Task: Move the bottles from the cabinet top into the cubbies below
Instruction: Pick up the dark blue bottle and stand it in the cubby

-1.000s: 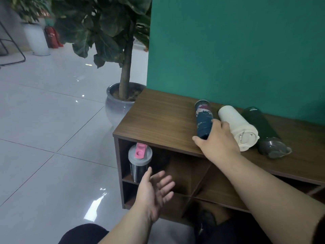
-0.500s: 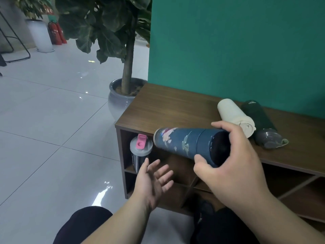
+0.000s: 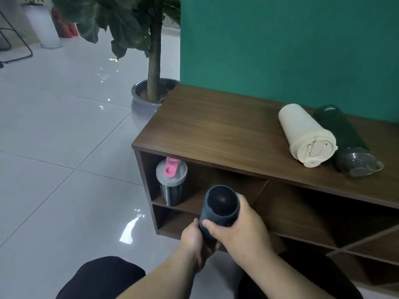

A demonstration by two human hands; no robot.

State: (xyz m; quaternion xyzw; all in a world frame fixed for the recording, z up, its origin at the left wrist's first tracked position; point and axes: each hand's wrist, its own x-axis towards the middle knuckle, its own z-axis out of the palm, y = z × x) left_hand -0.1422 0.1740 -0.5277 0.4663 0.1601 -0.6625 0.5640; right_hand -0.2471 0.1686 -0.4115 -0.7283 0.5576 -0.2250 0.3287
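Note:
I hold a dark blue bottle point(image 3: 221, 205) with both hands in front of the cubbies, its round base facing me. My right hand point(image 3: 241, 229) wraps its upper side; my left hand point(image 3: 194, 242) grips it from below. On the wooden cabinet top point(image 3: 216, 128) lie a cream bottle point(image 3: 306, 137) and, touching it on the right, a dark green bottle point(image 3: 345, 141). In the top-left cubby a shaker bottle point(image 3: 171, 182) with a grey lid and pink cap stands upright.
A potted tree in a grey pot point(image 3: 143, 103) stands just left of the cabinet against the green wall point(image 3: 280, 50). Glossy white floor tiles point(image 3: 64, 147) spread to the left. My dark-clothed knees point(image 3: 101, 279) are at the bottom of the view.
My right hand lifted the blue bottle off the cabinet top and brought it down in front of the cubbies. My left hand closed on it from below.

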